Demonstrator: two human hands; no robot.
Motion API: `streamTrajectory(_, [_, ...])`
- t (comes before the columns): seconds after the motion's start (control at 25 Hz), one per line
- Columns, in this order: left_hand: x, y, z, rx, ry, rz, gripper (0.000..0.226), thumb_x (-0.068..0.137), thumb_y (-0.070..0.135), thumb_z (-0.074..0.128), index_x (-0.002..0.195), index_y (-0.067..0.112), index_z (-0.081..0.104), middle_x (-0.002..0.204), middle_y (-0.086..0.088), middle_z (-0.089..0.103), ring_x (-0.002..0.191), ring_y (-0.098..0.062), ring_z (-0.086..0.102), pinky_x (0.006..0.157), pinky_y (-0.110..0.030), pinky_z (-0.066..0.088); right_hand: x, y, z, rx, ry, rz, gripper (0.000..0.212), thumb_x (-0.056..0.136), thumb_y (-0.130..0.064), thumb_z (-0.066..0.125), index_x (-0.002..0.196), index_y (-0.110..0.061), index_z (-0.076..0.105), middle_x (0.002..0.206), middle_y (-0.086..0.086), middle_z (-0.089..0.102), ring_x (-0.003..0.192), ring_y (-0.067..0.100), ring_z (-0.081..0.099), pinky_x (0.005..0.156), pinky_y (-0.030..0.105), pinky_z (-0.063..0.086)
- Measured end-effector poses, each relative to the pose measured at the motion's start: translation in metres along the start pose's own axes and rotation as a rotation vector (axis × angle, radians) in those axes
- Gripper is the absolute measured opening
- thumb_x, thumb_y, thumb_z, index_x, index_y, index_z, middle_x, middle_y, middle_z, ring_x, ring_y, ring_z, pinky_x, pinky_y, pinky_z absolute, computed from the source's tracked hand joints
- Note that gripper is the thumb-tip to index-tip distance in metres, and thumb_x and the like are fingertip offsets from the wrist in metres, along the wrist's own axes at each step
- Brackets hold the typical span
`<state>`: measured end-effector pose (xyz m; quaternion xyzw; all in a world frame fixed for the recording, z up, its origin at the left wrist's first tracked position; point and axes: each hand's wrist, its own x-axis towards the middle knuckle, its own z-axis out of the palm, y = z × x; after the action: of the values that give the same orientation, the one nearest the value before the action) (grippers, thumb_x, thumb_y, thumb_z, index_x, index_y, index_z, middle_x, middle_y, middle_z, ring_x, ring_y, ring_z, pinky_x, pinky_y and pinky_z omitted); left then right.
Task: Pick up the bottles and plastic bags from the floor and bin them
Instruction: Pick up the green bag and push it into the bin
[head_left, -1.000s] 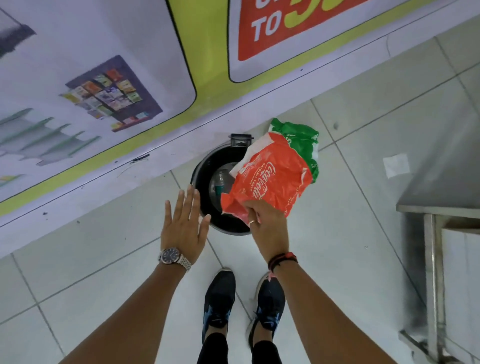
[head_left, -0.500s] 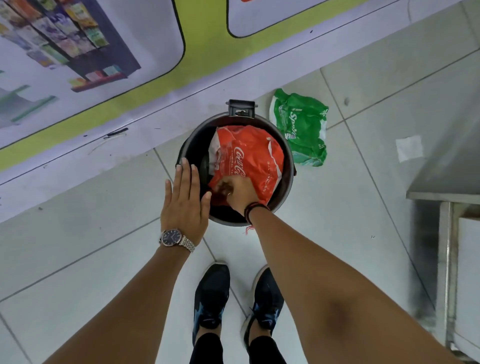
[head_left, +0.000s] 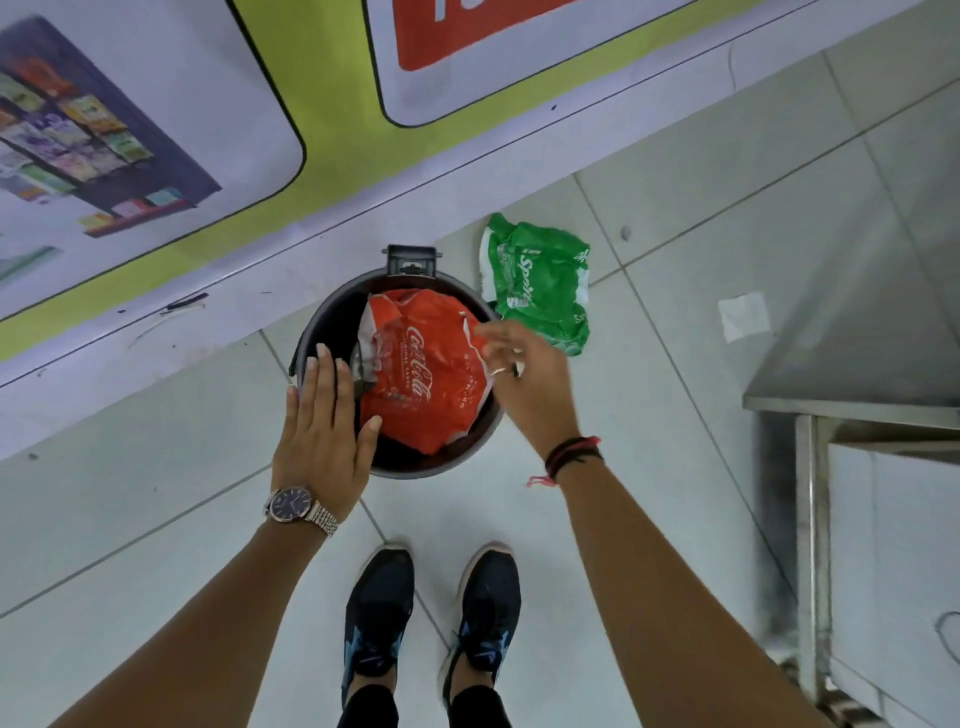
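A round black bin stands on the tiled floor against the wall. A crumpled red plastic bag fills most of its mouth. My right hand hovers over the bin's right rim, fingers loosely spread, holding nothing. My left hand, flat with fingers together, rests over the bin's left rim. A green plastic bag lies on the floor just right of the bin, past my right hand.
A wall with a printed poster runs behind the bin. A steel table with a leg stands at the right. A white paper scrap lies on the floor. My shoes are below the bin.
My right hand carried the red bag over the bin, pushed it in, then let go and lifted to the right. My left hand stayed by the bin's left rim.
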<state>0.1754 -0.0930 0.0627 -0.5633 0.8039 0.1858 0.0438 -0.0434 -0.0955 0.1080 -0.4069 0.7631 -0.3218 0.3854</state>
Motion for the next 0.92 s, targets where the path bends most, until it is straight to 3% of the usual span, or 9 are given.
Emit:
streamTrajectory(0.12, [0.008, 0.009, -0.004, 0.024, 0.008, 0.051, 0.068, 0.094, 0.042, 0.025, 0.143, -0.005, 0.023, 0.152, -0.026, 0.02, 0.14, -0.037, 0.022, 0.113, -0.052, 0.022, 0.024, 0.025, -0.037, -0.273, 0.128, 0.044, 0.029, 0.083, 0.004, 0.052, 0.105, -0.01, 0.065, 0.118, 0.009, 0.066, 0.107, 0.024, 0.061, 0.091, 0.032, 0.05])
streamTrajectory(0.24, [0.014, 0.006, 0.007, 0.058, 0.001, 0.022, 0.069, 0.094, 0.042, 0.025, 0.143, -0.006, 0.023, 0.152, -0.027, 0.019, 0.141, -0.038, 0.019, 0.114, -0.052, 0.017, 0.051, 0.069, -0.039, -0.518, -0.035, 0.167, 0.036, 0.081, 0.004, 0.053, 0.113, -0.009, 0.062, 0.138, 0.016, 0.049, 0.127, 0.033, 0.046, 0.102, 0.045, 0.044])
streamTrajectory(0.4, [0.014, -0.01, 0.028, 0.127, -0.023, 0.004, 0.069, 0.094, 0.044, 0.021, 0.145, -0.004, 0.021, 0.154, -0.024, 0.016, 0.143, -0.034, 0.015, 0.115, -0.052, 0.013, 0.078, 0.106, -0.015, -0.766, -0.306, 0.225, 0.045, 0.083, -0.008, 0.059, 0.127, -0.013, 0.053, 0.155, 0.021, 0.018, 0.142, 0.036, 0.018, 0.117, 0.049, 0.022])
streamTrajectory(0.48, [0.014, -0.018, 0.034, 0.13, -0.012, -0.01, 0.068, 0.095, 0.043, 0.021, 0.145, -0.003, 0.02, 0.155, -0.022, 0.014, 0.143, -0.032, 0.013, 0.115, -0.051, 0.012, 0.089, 0.12, 0.002, -0.868, -0.36, 0.2, 0.044, 0.084, -0.015, 0.063, 0.127, -0.015, 0.053, 0.157, 0.02, 0.006, 0.145, 0.037, 0.004, 0.118, 0.052, 0.01])
streamTrajectory(0.6, [0.015, -0.022, 0.041, 0.085, 0.042, 0.007, 0.067, 0.095, 0.041, 0.024, 0.146, -0.002, 0.019, 0.155, -0.022, 0.011, 0.144, -0.031, 0.01, 0.116, -0.047, 0.012, 0.108, 0.137, 0.017, -0.996, -0.392, 0.186, 0.041, 0.084, -0.025, 0.065, 0.124, -0.022, 0.055, 0.158, 0.017, -0.003, 0.145, 0.037, -0.004, 0.116, 0.055, 0.004])
streamTrajectory(0.76, [0.015, -0.019, 0.047, 0.043, 0.106, -0.009, 0.064, 0.095, 0.037, 0.025, 0.146, -0.003, 0.019, 0.156, -0.022, 0.01, 0.145, -0.03, 0.005, 0.118, -0.043, 0.006, 0.126, 0.148, 0.022, -1.06, -0.395, 0.187, 0.037, 0.087, -0.019, 0.06, 0.124, -0.017, 0.054, 0.159, 0.014, 0.002, 0.145, 0.036, -0.002, 0.115, 0.057, 0.007])
streamTrajectory(0.92, [0.016, -0.017, 0.049, 0.024, 0.128, -0.032, 0.064, 0.095, 0.036, 0.025, 0.145, -0.004, 0.02, 0.155, -0.022, 0.01, 0.145, -0.029, 0.003, 0.117, -0.042, 0.005, 0.127, 0.147, 0.014, -1.028, -0.348, 0.18, 0.034, 0.087, -0.006, 0.054, 0.121, -0.004, 0.052, 0.148, 0.012, 0.035, 0.143, 0.032, 0.019, 0.114, 0.06, 0.01])
